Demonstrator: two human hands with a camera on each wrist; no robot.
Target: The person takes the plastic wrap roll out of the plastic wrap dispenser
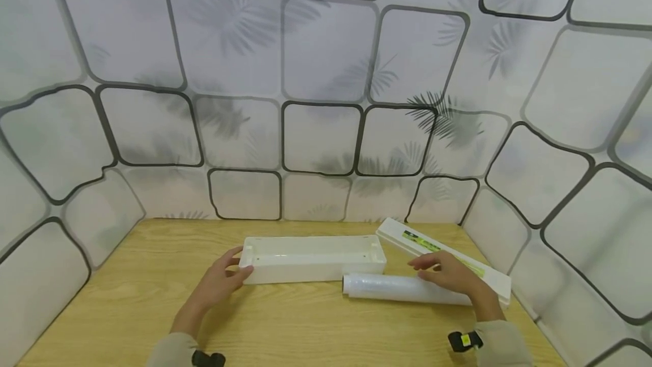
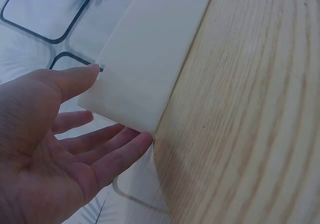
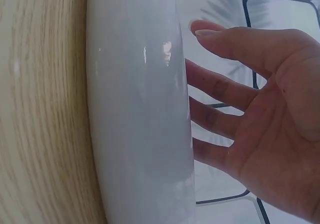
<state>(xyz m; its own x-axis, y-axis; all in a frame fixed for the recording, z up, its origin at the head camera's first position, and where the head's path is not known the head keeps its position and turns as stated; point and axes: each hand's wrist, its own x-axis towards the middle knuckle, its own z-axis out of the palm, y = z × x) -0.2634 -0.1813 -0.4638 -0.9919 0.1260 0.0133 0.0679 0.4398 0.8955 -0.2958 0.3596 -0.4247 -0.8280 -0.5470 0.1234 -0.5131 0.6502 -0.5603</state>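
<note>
A long white open-topped plastic box [image 1: 311, 272] sits on the table. My left hand [image 1: 218, 282] is at its left end, with the thumb by the front corner and the other fingers relaxed along the end. In the left wrist view the fingertips reach the box's [image 2: 150, 49] edge. In front and to the right lies a roll of clear plastic film [image 1: 387, 287]. My right hand [image 1: 448, 272] hovers over the roll's right part with loosely bent fingers. The right wrist view shows the palm [image 3: 280, 129] beyond the roll [image 3: 140, 104], nothing gripped.
A long white lid [image 1: 496, 282] with a green label lies slantwise behind the roll, at the right. The wooden table [image 1: 285, 327] meets a patterned cloth wall [image 1: 321, 140] at the back and both sides.
</note>
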